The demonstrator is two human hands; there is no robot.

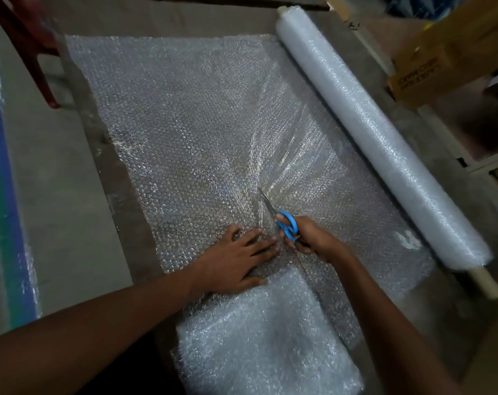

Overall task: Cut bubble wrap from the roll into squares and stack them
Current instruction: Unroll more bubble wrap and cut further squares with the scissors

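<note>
Stack (pixel 265 337): cut bubble-wrap squares, nearest the camera, lying on the sheet's near edge, just below both hands.
Right hand (pixel 313 238): grip closed round the blue handles of the scissors (pixel 282 220); blades point away, into the sheet.
Left hand (pixel 236 260): fingers straight, pressing flat on the sheet beside the blades.
Sheet (pixel 185 124): unrolled across the floor (pixel 56 195), creased at the scissor tips, joined to the roll.
Roll (pixel 370 124): right side, lying diagonally.
Box (pixel 441 52): cardboard, beyond the roll.
Chair leg (pixel 39 67): red, far left.
</note>
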